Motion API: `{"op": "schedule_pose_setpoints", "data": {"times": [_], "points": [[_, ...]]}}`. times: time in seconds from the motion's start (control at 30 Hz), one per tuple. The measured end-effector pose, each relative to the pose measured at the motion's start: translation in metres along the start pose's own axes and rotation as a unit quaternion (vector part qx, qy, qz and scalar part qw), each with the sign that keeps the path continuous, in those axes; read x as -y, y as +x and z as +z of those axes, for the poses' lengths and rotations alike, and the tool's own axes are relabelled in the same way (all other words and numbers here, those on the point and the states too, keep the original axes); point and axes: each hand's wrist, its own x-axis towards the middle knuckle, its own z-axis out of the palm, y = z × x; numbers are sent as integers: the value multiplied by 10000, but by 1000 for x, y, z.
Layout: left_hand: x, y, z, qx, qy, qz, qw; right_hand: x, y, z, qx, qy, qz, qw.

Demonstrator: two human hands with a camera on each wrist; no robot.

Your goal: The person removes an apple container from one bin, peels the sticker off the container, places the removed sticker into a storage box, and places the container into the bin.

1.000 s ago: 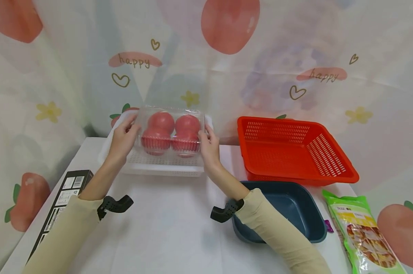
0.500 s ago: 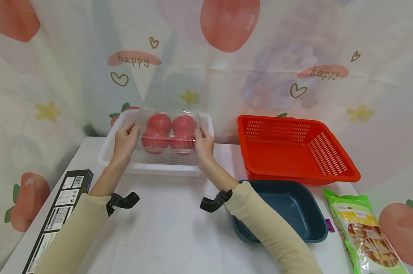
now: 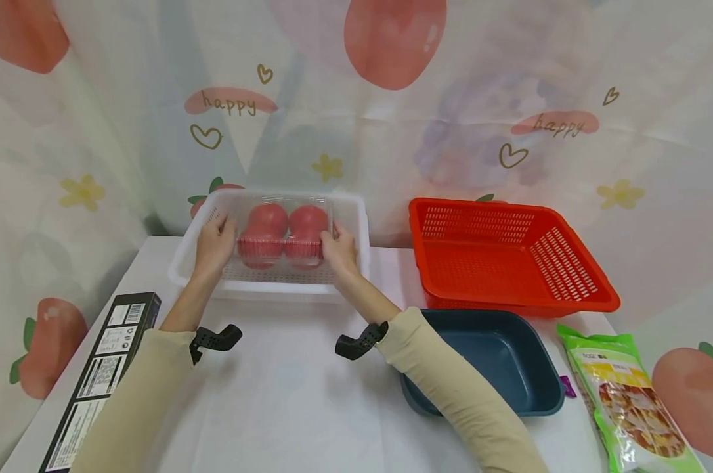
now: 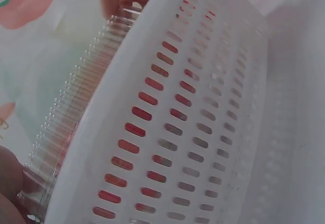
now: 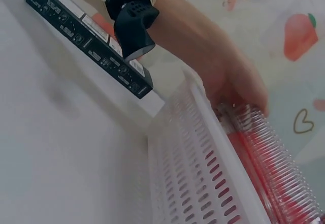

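A clear plastic clamshell box (image 3: 260, 251) of several red tomatoes (image 3: 269, 220) is between my two hands, inside the white perforated basket (image 3: 274, 288). My left hand (image 3: 215, 248) grips the box's left end, and my right hand (image 3: 340, 253) pinches its right end. In the left wrist view the ribbed edge of the box (image 4: 66, 102) shows beyond the basket wall (image 4: 152, 127), with red visible through the slots. The right wrist view has the box's ribbed side (image 5: 277, 163) behind the basket rim. Whether the box touches the basket floor I cannot tell.
To the right stands a red perforated basket (image 3: 475, 282), with a dark blue basin (image 3: 492, 355) in front of it. A green-edged food bag (image 3: 634, 401) lies at the far right. Along the left table edge is a long black box (image 3: 105, 368). A patterned cloth hangs behind.
Both hands hold the box of tomatoes throughout. The box and my right hand have shifted left, and the box has sunk lower into the white basket.
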Motion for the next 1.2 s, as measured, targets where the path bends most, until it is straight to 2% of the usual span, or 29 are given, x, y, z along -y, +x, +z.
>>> {"op": "schedule_pose_setpoints", "data": {"times": [0.13,0.3,0.43,0.77,0.97,1.2], "points": [[7,2,2,110,32,-147,9998,-4,1,5,-83,26,156,9998],[9,2,2,153,-42,-215,9996,-7,1,10,-141,232,216,9994],[10,2,1,239,-187,-195,9994,-7,1,10,-118,317,187,9993],[12,4,0,443,-412,-417,9973,-11,3,10,110,439,224,9987],[12,6,0,551,-323,-392,9972,-12,6,10,180,585,302,9977],[12,10,2,670,-222,-414,9966,-13,9,9,310,928,649,9931]]}}
